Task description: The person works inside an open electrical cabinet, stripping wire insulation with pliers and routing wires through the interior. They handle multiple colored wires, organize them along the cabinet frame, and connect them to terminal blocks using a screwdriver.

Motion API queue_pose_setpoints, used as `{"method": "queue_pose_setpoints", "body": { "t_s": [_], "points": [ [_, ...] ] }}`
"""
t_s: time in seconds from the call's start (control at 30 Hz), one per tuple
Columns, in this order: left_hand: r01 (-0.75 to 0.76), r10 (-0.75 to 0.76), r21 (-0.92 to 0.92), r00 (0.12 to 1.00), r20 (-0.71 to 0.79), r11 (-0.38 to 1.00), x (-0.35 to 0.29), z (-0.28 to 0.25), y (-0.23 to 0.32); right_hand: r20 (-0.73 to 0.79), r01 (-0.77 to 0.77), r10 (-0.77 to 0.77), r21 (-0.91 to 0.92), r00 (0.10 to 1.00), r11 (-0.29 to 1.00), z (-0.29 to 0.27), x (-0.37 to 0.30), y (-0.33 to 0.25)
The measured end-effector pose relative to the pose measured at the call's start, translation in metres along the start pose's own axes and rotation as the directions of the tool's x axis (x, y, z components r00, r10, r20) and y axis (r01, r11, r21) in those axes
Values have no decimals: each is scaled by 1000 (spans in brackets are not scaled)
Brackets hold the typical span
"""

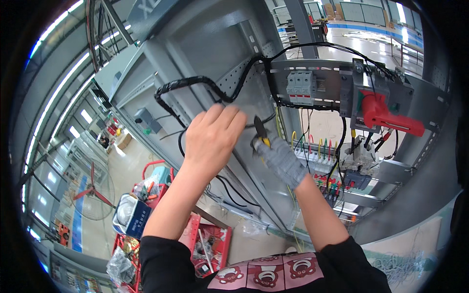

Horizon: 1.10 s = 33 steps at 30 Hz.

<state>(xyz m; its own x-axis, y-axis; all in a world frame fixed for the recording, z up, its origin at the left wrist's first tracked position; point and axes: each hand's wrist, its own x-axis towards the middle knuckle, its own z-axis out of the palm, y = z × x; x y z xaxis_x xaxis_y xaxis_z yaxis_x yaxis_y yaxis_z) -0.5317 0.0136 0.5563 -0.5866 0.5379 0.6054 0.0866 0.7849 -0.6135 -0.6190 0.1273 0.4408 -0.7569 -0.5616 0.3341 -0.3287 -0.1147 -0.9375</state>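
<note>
A: What's the left hand (pixel 212 139) doing?
B: It's bare, its fingers curled against the grey panel (pixel 205 53), around the black cable (pixel 195 82), I think; the grip itself is hidden.
A: And the right hand (pixel 281 158)?
B: Gloved, clenched on cutters (pixel 260 131) with yellow handles, blades pointing up, just beside the left fingertips, below the white breakers (pixel 300 88).
</note>
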Motion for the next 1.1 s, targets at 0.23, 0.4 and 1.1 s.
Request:
{"method": "queue_pose_setpoints", "body": {
  "t_s": [0.23, 0.4, 1.1],
  "points": [
    [-99, 88, -203, 994, -65, 974, -6, 0, -12, 427, -453, -159, 863, 890, -224, 6, 46, 50],
    [154, -214, -471, 974, -75, 869, -19, -1, 7, -42, 517, -547, -276, 836, 811, -1, 21, -25],
    [502, -612, -723, 779, 139, 475, 10, -43, 71, 572, 367, -475, 301, 669, 880, -35, -6, -17]
  ]
}}
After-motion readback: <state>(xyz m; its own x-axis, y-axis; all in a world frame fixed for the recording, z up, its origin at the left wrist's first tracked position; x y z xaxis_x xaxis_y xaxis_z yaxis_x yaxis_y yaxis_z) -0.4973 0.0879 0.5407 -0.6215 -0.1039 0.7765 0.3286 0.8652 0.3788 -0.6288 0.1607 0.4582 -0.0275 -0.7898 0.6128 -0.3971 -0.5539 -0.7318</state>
